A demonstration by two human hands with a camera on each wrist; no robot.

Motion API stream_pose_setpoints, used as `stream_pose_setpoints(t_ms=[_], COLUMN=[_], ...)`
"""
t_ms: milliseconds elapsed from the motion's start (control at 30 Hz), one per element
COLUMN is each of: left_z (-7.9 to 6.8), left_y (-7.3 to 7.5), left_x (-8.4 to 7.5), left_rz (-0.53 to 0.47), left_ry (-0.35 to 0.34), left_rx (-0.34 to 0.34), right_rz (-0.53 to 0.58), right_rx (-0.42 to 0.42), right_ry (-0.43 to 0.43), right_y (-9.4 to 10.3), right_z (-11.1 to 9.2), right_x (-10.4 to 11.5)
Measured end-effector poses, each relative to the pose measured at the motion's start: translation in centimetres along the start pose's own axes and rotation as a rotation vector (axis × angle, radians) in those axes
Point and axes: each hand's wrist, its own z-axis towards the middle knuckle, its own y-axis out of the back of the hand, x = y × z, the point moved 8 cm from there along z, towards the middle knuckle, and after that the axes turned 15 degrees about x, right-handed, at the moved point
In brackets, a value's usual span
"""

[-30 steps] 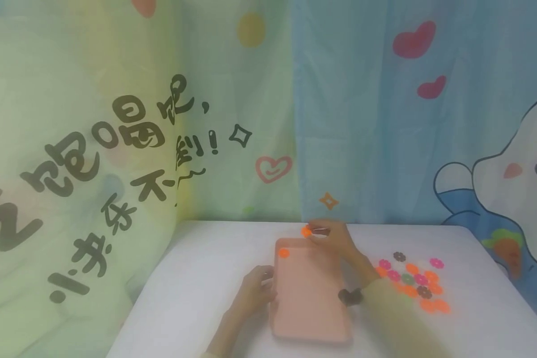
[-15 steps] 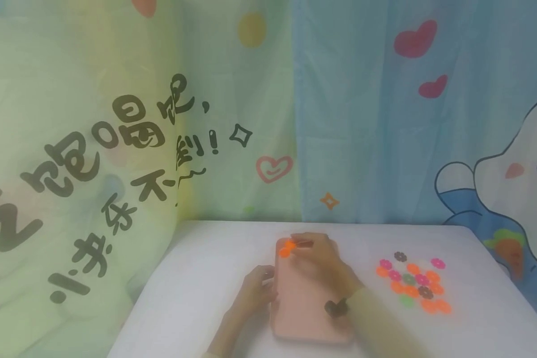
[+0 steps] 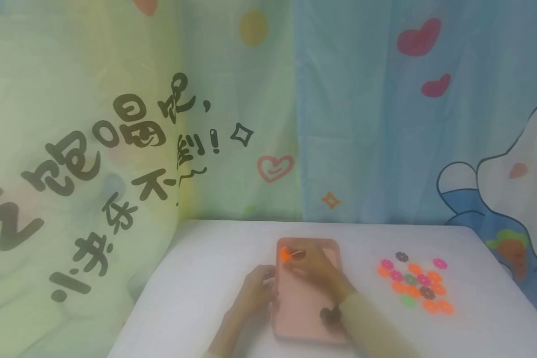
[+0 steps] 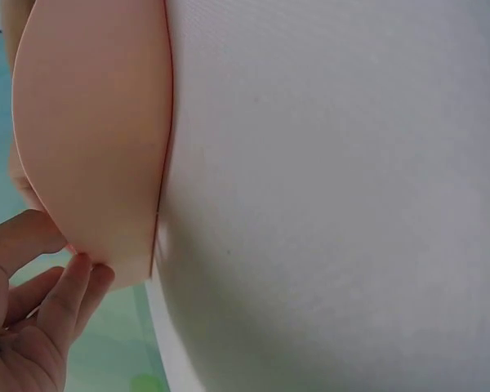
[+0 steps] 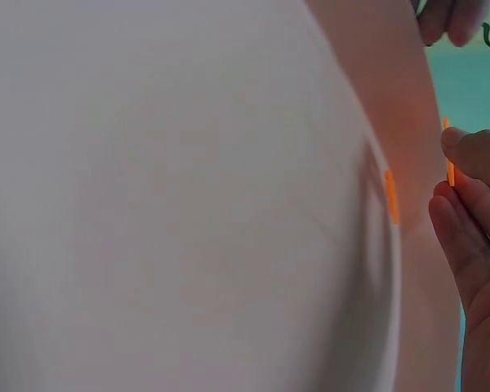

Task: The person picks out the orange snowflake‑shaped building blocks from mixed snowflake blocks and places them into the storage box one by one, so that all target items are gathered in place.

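Observation:
A pink rectangular tray [image 3: 302, 325] lies on the white table. My left hand [image 3: 254, 289] grips its left rim, thumb and fingertips pinching the edge in the left wrist view. My right hand [image 3: 315, 264] is over the tray's far left part. Between thumb and fingers it pinches a thin orange flower-shaped piece [image 5: 452, 175], seen edge-on in the right wrist view. Another orange piece [image 5: 392, 197] rests in the tray, apart from the held one in that view. In the head view the two orange pieces overlap at my right fingertips.
To the tray's right lies a loose group of flower-shaped pieces [image 3: 413, 292] in orange, pink, brown and green. A pink piece [image 3: 440, 263] sits a little apart. Printed curtains [image 3: 349, 124] hang behind the table [image 3: 197, 298].
My right hand has brought the orange piece from above the tray's far rim down and left, to the piece lying in the tray. My left hand keeps its place on the rim.

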Motion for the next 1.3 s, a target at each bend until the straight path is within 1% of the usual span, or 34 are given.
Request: stream_pose_setpoints(t_ms=[100, 167, 267, 400, 500, 567, 600, 667, 733, 900, 1067, 1167, 1300], left_z=[0.0, 0.0, 0.1, 0.1, 0.1, 0.2, 0.2, 0.2, 0.2, 0.3, 0.3, 0.2, 0.1], left_y=[0.1, 0.1, 0.2, 0.3, 0.3, 0.3, 0.3, 0.3, 0.3, 0.2, 0.2, 0.2, 0.2], left_x=[-0.1, -0.2, -0.3, -0.5, -0.6, -0.7, -0.7, -0.8, -0.8, -0.7, -0.6, -0.6, -0.7], left_rz=[0.004, 0.005, 0.001, -0.004, -0.001, 0.003, 0.006, 0.011, 0.012, 0.023, 0.037, 0.05, 0.066], left_ry=[-0.007, -0.015, -0.038, -0.087, -0.105, -0.105, -0.096, -0.101, -0.1, -0.104, -0.107, -0.103, -0.102], left_rx=[-0.001, 0.0, 0.004, 0.009, 0.008, 0.006, 0.005, 0.002, 0.004, 0.002, -0.005, -0.009, -0.014], right_rz=[0.0, -0.003, -0.013, -0.036, -0.053, -0.066, -0.075, -0.087, -0.118, -0.192, -0.174, -0.141, -0.138], right_rx=[0.017, 0.021, 0.021, 0.019, 0.01, 0.0, -0.004, -0.008, -0.015, -0.037, -0.037, -0.029, -0.039], right_ry=[0.02, 0.005, 0.012, -0.003, -0.032, -0.022, -0.006, 0.022, 0.055, 0.093, 0.093, 0.078, 0.056], right_y=[-0.4, -0.6, -0.8, -1.0, -1.1, -1.1, -1.1, -1.2, -1.2, -1.2, -1.3, -1.5, -1.5], right_z=[0.2, 0.2, 0.5, 0.5, 0.3, 0.4, 0.5, 0.7, 0.9, 1.1, 0.8, 0.7, 0.8], right_x=[-0.5, -0.8, -0.8, -0.9, -1.3, -1.4, -1.3, -1.2, -1.0, -0.8, -0.7, -1.0, -1.4])
